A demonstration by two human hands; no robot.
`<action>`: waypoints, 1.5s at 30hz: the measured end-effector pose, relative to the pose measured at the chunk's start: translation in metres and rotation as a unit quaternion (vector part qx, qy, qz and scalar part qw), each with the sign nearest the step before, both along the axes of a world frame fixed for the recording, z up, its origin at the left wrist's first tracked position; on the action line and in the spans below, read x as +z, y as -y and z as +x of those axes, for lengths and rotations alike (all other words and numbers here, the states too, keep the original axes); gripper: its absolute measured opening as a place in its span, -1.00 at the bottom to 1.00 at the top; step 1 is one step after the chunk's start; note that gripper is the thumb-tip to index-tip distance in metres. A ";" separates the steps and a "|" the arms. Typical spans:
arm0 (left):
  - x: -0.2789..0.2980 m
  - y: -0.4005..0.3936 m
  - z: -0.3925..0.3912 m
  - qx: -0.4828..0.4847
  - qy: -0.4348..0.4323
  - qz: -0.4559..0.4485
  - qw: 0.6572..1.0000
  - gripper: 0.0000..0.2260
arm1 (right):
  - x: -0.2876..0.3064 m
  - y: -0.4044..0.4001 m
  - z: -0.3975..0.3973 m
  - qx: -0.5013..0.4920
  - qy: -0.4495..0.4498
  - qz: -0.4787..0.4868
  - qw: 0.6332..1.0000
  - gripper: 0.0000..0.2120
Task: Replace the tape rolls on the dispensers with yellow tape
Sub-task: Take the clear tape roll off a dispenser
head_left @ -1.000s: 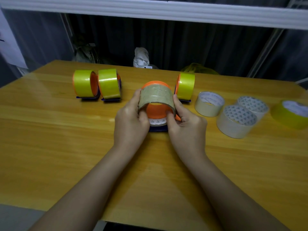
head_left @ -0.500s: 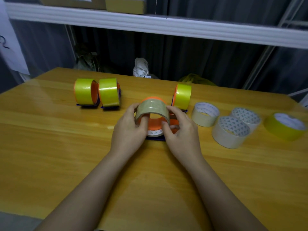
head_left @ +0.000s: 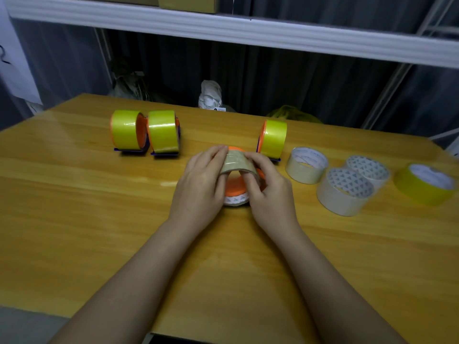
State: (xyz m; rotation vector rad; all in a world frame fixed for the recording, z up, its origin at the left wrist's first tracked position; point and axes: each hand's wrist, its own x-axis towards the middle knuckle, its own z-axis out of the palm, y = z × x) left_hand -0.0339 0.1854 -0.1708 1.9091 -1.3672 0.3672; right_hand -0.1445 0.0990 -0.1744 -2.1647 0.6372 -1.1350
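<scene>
At the table's middle, my left hand (head_left: 198, 184) and my right hand (head_left: 269, 189) both grip a beige tape roll (head_left: 236, 163) on an orange dispenser (head_left: 234, 188); my right fingers hook inside the roll. Three dispensers stand loaded with yellow tape: two at the back left (head_left: 125, 132) (head_left: 164, 131) and one behind my right hand (head_left: 273, 139). A loose yellow roll (head_left: 426, 184) lies flat at the far right.
Three whitish rolls (head_left: 306, 165) (head_left: 344, 192) (head_left: 370, 168) lie flat to the right of my hands. The wooden table (head_left: 99, 207) ends at a dark curtain behind, with a white shelf edge (head_left: 248, 33) overhead.
My view has tilted up, so everything sits lower in frame. Both hands have shifted their grip on the beige roll, my right fingers now curling into its core.
</scene>
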 end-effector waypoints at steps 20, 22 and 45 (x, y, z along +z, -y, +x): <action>0.008 0.004 -0.004 0.032 0.070 -0.017 0.997 -0.67 | 0.003 -0.002 0.009 -0.063 0.035 -0.087 0.994 -0.71; 0.005 0.006 -0.001 0.033 0.048 -0.017 0.998 -0.68 | 0.006 -0.002 0.009 -0.039 0.015 -0.047 0.998 -0.64; 0.003 0.015 0.016 0.089 -0.359 -0.093 0.924 -0.76 | 0.013 0.000 -0.001 -0.189 -0.118 -0.252 0.942 -0.88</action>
